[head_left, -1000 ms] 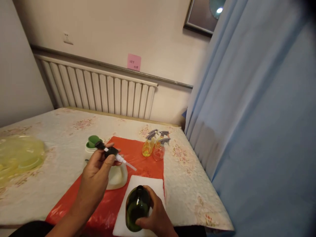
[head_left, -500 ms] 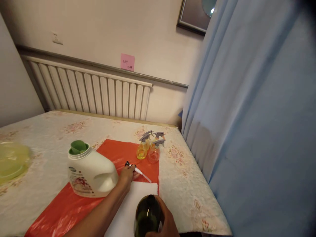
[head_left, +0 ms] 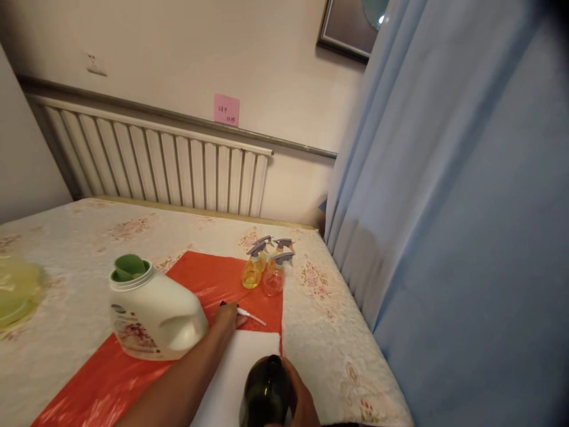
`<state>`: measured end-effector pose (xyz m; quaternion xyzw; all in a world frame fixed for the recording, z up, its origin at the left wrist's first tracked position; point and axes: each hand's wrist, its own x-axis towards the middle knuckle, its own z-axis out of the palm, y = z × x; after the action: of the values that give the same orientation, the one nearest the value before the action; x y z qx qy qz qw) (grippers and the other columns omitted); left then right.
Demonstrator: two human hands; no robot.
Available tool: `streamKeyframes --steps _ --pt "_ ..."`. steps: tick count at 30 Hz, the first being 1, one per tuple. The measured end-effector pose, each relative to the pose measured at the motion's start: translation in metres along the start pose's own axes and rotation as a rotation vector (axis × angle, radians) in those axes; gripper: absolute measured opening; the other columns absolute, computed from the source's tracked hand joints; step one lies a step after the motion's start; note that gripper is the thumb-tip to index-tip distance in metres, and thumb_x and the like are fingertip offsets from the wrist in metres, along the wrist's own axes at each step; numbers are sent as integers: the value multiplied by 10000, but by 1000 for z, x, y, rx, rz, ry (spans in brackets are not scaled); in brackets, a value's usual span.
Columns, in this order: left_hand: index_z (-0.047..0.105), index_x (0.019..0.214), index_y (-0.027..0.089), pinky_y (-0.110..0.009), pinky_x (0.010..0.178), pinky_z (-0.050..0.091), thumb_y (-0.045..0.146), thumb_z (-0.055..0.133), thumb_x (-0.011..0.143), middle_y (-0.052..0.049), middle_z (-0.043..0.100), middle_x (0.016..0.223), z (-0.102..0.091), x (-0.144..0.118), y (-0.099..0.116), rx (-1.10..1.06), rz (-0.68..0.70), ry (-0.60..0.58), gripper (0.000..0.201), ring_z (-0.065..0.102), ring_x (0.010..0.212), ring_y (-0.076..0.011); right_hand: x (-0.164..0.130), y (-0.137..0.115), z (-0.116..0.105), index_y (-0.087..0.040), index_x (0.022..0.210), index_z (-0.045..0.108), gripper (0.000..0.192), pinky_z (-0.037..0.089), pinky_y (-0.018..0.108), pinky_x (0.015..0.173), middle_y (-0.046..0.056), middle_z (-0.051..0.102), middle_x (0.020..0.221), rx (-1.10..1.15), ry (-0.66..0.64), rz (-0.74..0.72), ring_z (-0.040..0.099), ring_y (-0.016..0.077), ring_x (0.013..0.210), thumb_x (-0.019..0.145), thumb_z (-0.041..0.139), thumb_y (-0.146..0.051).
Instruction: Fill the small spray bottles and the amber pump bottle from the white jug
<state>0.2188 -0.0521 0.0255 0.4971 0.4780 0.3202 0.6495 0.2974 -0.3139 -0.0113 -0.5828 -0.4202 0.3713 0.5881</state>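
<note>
My left hand (head_left: 226, 317) is closed around a lotion pump (head_left: 252, 316), low over the red plastic sheet. The pump's white dip tube points to the right, and a bit of its black head shows beyond my fingers. In front of me, my right hand (head_left: 300, 394) grips a dark green bottle (head_left: 265, 391) from its right side, above a white cloth or pad (head_left: 222, 379). Left of my left forearm stands a cream detergent jug (head_left: 155, 320) with a green funnel-like piece (head_left: 130, 267) in its mouth.
Several small spray bottles (head_left: 272, 279) stand together at the far right of the red sheet (head_left: 211, 276). A yellow-green translucent item (head_left: 20, 290) lies at the left on the floral bed cover (head_left: 331, 344). A blue curtain (head_left: 444, 207) hangs on the right.
The view has turned slightly to the right. My left hand has moved a little lower, and its fingers now cover more of the pump's black head. The bottle stays in my right hand.
</note>
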Motion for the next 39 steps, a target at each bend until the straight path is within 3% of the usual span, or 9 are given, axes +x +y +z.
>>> streamKeyframes --steps 5,11,14,16,18,21,23,30,39 --pt "599 1185 159 -354 730 589 338 600 940 -69 662 1111 4 2 11 28 -334 115 303 669 877 -179 1 -12 10 -152 1420 475 1044 315 545 1147 172 529 1448 10 -2 -22 437 438 1361 462 875 -270" --pt "611 1108 153 -315 670 562 365 587 942 -45 664 1011 -16 -33 17 39 -314 55 271 648 779 -149 0 -29 20 -156 1416 468 1010 347 524 1136 160 543 1437 17 48 -40 469 415 1342 484 848 -244" --pt "625 937 164 -243 625 517 385 674 863 4 661 819 -37 -70 12 -8 -234 -91 238 634 686 -124 3 -35 27 -146 1421 455 991 332 502 1151 163 534 1445 -16 87 -43 457 390 1358 501 819 -198" --pt "642 880 152 -270 622 528 468 753 761 -15 670 723 -51 -98 7 -46 -260 -243 355 659 672 -171 6 -41 34 -146 1421 450 984 344 502 1146 163 546 1431 -33 108 -41 465 387 1352 504 806 -186" --pt "674 928 130 -352 651 556 564 758 712 -88 724 788 -63 -123 1 -91 -306 -393 493 693 720 -242 10 -48 45 -154 1415 449 969 370 497 1129 160 560 1415 -22 121 -54 483 384 1336 507 787 -179" --pt "680 1080 122 -422 767 562 593 637 823 -154 757 984 -75 -150 -7 -354 -386 -694 539 709 834 -269 13 -61 62 -160 1394 461 931 384 470 1122 150 573 1400 -30 146 -76 491 367 1330 502 726 -130" --pt "676 1136 113 -416 834 546 560 581 882 -163 757 1059 -79 -159 -11 -525 -423 -773 523 713 891 -266 14 -68 71 -167 1392 455 931 377 454 1129 140 570 1405 -41 146 -73 486 355 1337 494 695 -104" --pt "680 1170 89 -380 866 533 549 570 895 -167 760 1094 -94 -162 -10 -700 -387 -770 547 711 985 -284 18 -67 89 -182 1362 468 980 352 467 1145 165 541 1429 178 60 -67 448 377 1367 461 849 -252" --pt "701 1137 78 -423 955 508 561 719 770 -186 758 1086 -110 -177 22 -755 -358 -727 607 662 1121 -360 30 -68 118 -236 1329 551 1041 340 503 1134 137 627 1338 501 -113 -117 462 381 1361 427 883 -635"
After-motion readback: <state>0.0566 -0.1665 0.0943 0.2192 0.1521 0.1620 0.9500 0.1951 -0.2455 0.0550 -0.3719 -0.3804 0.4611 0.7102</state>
